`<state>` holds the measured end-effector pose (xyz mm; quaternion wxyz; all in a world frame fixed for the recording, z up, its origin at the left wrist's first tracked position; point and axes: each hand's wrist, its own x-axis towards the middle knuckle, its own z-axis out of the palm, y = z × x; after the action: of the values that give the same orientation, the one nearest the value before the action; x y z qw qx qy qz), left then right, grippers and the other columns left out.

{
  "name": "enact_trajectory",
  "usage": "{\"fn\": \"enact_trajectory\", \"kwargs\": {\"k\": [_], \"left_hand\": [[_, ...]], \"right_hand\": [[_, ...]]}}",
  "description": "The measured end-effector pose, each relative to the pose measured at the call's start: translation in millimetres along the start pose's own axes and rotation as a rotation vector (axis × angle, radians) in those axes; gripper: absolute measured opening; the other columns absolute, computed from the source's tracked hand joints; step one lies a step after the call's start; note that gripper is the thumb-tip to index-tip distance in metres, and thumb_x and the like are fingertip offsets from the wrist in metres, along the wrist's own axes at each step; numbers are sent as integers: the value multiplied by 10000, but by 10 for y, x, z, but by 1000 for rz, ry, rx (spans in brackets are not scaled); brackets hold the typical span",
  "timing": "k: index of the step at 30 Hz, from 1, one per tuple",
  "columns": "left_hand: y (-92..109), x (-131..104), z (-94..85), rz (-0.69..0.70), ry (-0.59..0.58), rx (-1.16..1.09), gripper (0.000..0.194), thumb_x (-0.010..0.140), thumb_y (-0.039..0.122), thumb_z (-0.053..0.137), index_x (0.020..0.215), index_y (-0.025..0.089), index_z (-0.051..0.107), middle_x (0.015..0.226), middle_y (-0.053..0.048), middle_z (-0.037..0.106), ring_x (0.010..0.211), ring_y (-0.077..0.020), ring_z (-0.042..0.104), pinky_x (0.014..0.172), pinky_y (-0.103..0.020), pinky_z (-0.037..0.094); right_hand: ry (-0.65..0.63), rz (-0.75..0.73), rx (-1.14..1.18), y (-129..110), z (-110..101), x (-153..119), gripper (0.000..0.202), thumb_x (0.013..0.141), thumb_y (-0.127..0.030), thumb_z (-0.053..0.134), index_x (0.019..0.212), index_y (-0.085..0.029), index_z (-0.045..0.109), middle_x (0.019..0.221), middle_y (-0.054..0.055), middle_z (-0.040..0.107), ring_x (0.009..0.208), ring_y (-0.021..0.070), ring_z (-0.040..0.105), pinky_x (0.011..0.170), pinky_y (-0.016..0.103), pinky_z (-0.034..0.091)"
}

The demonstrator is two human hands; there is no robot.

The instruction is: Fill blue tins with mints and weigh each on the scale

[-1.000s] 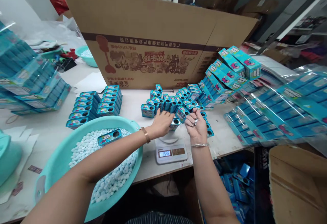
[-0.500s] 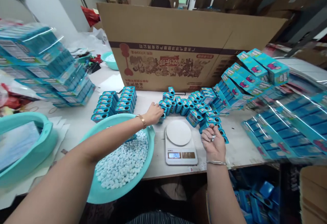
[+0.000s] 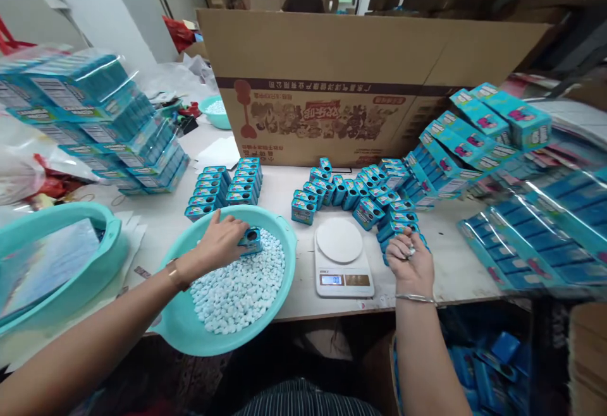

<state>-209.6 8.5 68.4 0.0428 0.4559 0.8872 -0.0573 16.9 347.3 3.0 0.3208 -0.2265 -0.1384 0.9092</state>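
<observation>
Left of a white digital scale [image 3: 344, 280] on the worktop [image 3: 294, 302], the left hand [image 3: 225, 239] has its fingers on one end of a blue tin [image 3: 253, 245] atop white tablets [image 3: 237, 305] in a turquoise basin [image 3: 203, 344]; whether they clamp it cannot be told. Right of the scale, the right hand [image 3: 411, 265] curls around a few tablets [image 3: 411, 251], beside standing tins [image 3: 398, 217].

1. Digital scale [image 3: 339, 242]: one
2. Large teal basins [image 3: 290, 242], foreground: two
3. Held tin [image 3: 253, 242], above basin: one
4. Tin rows [image 3: 243, 198]: two, roughly six tins each
5. Clustered tins [image 3: 367, 213] beyond scale: over a dozen
6. Printed carton [image 3: 317, 49], upright: one
7. Wrist bands [image 3: 415, 299]: two
</observation>
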Motion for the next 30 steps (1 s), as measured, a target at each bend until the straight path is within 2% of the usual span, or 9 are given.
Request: {"fn": "enact_trajectory", "kwargs": {"k": [4, 7, 9, 14, 17, 20, 22, 25, 30], "left_hand": [[177, 143, -428, 42, 200, -66, 300, 787, 387, 620, 1017, 199, 655, 1019, -97, 701, 1052, -328, 596, 1062, -582, 251], [514, 432, -648, 150, 266, -181, 323, 803, 432, 616, 1031, 206, 655, 1002, -77, 701, 1044, -307, 600, 1082, -583, 231], [820, 685, -600, 254, 242, -233, 302, 814, 433, 611, 1001, 201, 659, 979, -78, 702, 1032, -301, 603, 1082, -600, 220], [1513, 1252, -137, 401, 151, -205, 221, 789, 273, 614, 971, 158, 660, 996, -107, 707, 1057, -302, 598, 1102, -585, 209], [1660, 1336, -19, 368, 86, -212, 530, 742, 309, 694, 1217, 123, 554, 1201, -178, 636, 1203, -356, 522, 1104, -623, 191], [1524, 1205, -113, 320, 289, -364, 1107, 653, 477, 782, 1493, 126, 152, 1526, -257, 283, 1424, -421, 223, 1121, -645, 142], [1301, 1056, -216, 284, 503, -491, 1204, 677, 579, 739, 1513, 167, -23, 1586, -243, 100, 1464, -408, 84, 1141, -627, 122], [889, 831, -263, 219, 614, -599, 1137, 740, 638, 660, 1515, 181, -36, 1585, -227, 107, 1462, -375, 139, 1159, -567, 179], [439, 578, 19, 44, 483, -603, 1023, 760, 647, 631, 1507, 164, 126, 1512, -219, 304, 1399, -386, 305, 1123, -568, 288]], "right_hand": [[-64, -17, -31, 32, 3, -31, 150, 944, -235, 475, 809, -187, 517, 522, -97, 403, 337, 29, 366, 324, 125, 284], [-46, -18, -24, 54, 57, -68, 185, 964, -246, 438, 808, -180, 514, 547, -88, 430, 341, 21, 361, 326, 120, 278], [-16, -14, 2, 83, 123, -94, 245, 987, -253, 372, 798, -176, 507, 534, -87, 416, 341, 22, 353, 327, 118, 272], [25, -2, 21, 88, 188, -169, 296, 999, -268, 322, 774, -183, 494, 505, -88, 368, 366, 43, 361, 334, 126, 280], [77, -44, -3, 4, 93, -196, 246, 980, -259, 374, 781, -189, 500, 520, -80, 386, 405, 56, 401, 361, 134, 329], [119, -120, -25, -93, -19, -198, 195, 956, -254, 431, 787, -191, 504, 543, -73, 413, 441, 62, 432, 399, 149, 385], [126, -149, -28, -127, -58, -185, 186, 952, -264, 448, 794, -187, 509, 571, -64, 445, 452, 58, 438, 412, 153, 399], [128, -136, -9, -112, -49, -147, 228, 973, -276, 401, 801, -180, 516, 617, -42, 492, 452, 51, 436, 406, 149, 390], [56, -70, 22, -21, 4, -57, 247, 977, -265, 393, 770, -190, 505, 573, -63, 442, 394, 46, 373, 347, 140, 315]]}}
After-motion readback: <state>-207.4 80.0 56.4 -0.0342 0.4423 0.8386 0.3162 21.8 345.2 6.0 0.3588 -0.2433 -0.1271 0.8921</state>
